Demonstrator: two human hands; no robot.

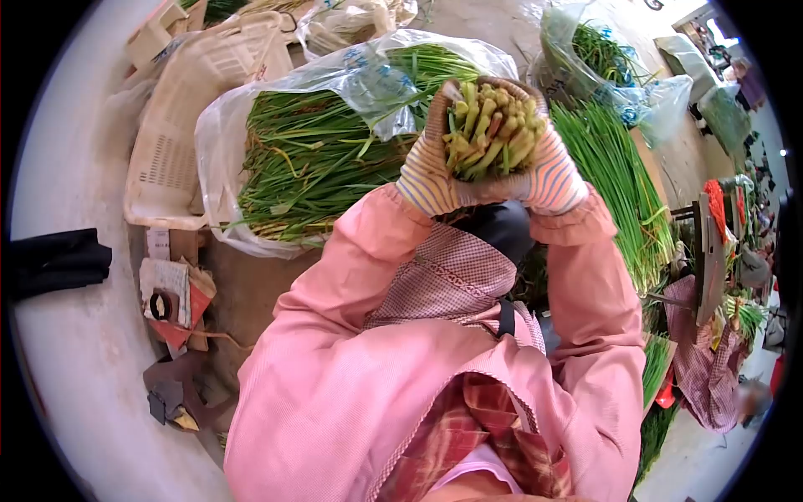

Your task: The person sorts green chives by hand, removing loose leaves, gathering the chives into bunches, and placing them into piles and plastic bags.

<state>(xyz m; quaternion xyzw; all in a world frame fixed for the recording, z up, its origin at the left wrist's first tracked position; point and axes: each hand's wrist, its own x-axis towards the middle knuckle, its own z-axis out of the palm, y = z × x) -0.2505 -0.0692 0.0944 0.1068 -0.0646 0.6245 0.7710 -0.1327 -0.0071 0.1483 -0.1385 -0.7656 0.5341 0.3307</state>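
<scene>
Held up in front of me is a thick bundle of green stalks point(493, 134), its pale yellow-green ends turned towards my face. My left hand point(431, 163), in a striped knit glove, is wrapped round the bundle's left side. From the other side my right hand point(552, 163), gloved the same way, closes on it. The far end of the bundle is hidden behind its ends and my hands. Just left of my hands, a heap of long green chive-like leaves point(309, 167) lies in an open clear plastic bag point(219, 167). More long green leaves point(606, 176) are spread to the right.
An off-white plastic crate point(163, 155) stands against the wall at left. Cardboard scraps and a tape roll point(165, 305) lie below it. At upper right is another plastic bag point(556, 54) with greens. Further right, a checked cloth point(698, 368) hangs by a wooden stool.
</scene>
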